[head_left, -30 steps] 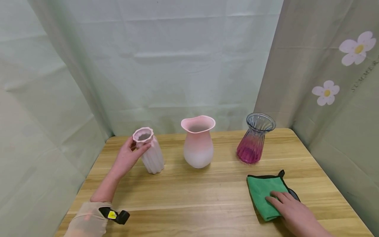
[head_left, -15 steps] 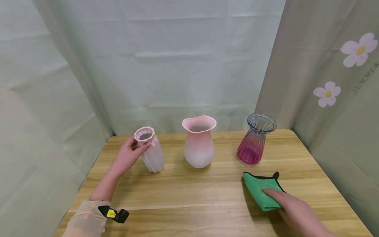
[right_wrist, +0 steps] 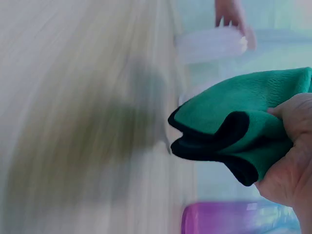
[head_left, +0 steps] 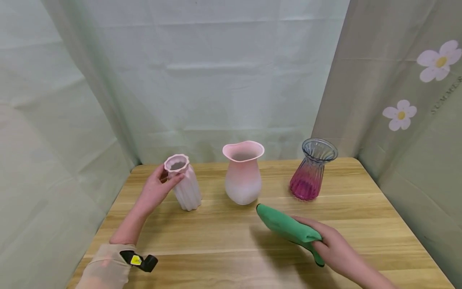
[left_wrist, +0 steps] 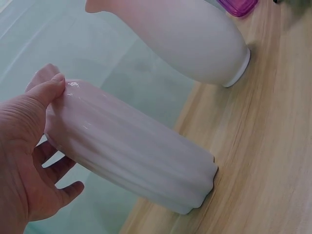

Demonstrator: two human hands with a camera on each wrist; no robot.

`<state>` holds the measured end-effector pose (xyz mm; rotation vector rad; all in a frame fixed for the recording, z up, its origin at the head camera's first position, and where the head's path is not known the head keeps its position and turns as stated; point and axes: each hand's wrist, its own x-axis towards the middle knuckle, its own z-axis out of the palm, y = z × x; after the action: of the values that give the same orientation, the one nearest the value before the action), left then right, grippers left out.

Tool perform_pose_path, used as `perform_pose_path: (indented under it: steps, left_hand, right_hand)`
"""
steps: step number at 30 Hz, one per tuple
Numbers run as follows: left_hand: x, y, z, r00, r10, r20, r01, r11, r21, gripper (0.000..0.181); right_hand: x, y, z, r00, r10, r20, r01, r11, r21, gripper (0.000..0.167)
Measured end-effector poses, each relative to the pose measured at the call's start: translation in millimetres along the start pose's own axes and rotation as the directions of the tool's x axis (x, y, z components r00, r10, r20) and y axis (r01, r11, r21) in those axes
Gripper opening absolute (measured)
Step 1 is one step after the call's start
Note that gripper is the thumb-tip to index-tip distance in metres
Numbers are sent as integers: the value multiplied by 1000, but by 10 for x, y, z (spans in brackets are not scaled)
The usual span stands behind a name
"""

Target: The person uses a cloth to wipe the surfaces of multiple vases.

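My left hand (head_left: 156, 190) grips the neck of a pale pink fluted vase (head_left: 187, 190) that stands at the left of the table. In the left wrist view the thumb (left_wrist: 51, 88) lies over the vase's neck just below its wavy rim, and other fingers pass behind it. A folded green cloth (head_left: 285, 224) with black edging is held above the table by my right hand (head_left: 333, 245). The right wrist view shows the cloth (right_wrist: 243, 107) pinched between thumb and fingers, its folded layers hanging free.
A pink-and-white vase (head_left: 243, 180) with a wavy rim stands at the middle back. To its right is a ribbed glass vase (head_left: 308, 176), blue above and magenta below. The wooden table (head_left: 216, 241) ends at a pale curtain (head_left: 231, 80) behind.
My right hand has picked the green cloth up off the table and carried it left, toward the middle. The left hand stays on the fluted vase.
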<state>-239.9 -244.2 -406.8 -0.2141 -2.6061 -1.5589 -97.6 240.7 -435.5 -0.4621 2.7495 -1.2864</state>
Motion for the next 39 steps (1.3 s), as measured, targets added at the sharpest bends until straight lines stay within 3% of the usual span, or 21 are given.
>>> perform_pose_path:
  steps: [5, 9, 15, 17, 24, 31, 39]
  left_hand:
    - [-11, 20, -17, 999, -29, 17, 29, 999, -24, 75]
    - [-21, 36, -20, 999, -42, 29, 43, 998, -35, 76]
    - [-23, 22, -14, 999, -44, 23, 44, 999, -24, 74]
    - [-20, 11, -15, 999, -48, 21, 48, 999, -22, 76]
    - [3, -27, -16, 999, -50, 15, 50, 999, -22, 79]
    - [-5, -30, 0, 1000, -31, -5, 31, 999, -27, 72]
    - [-26, -19, 1, 999, -40, -6, 40, 999, -24, 70]
  right_hand:
    - [166, -243, 159, 998, -60, 27, 53, 978, 202, 62]
    - [331, -442, 313, 990, -139, 34, 120, 933, 338, 48]
    - [533, -724, 560, 982, -190, 19, 160, 870, 466, 45]
    - [598, -802, 652, 983, -182, -4, 161, 860, 484, 44]
    - [857, -993, 998, 968, -201, -148, 249, 783, 570, 45]
    - [1135, -1221, 1308, 968, -97, -231, 221, 763, 607, 53]
    - [1494, -1355, 1624, 940, -50, -337, 257, 753, 606, 62]
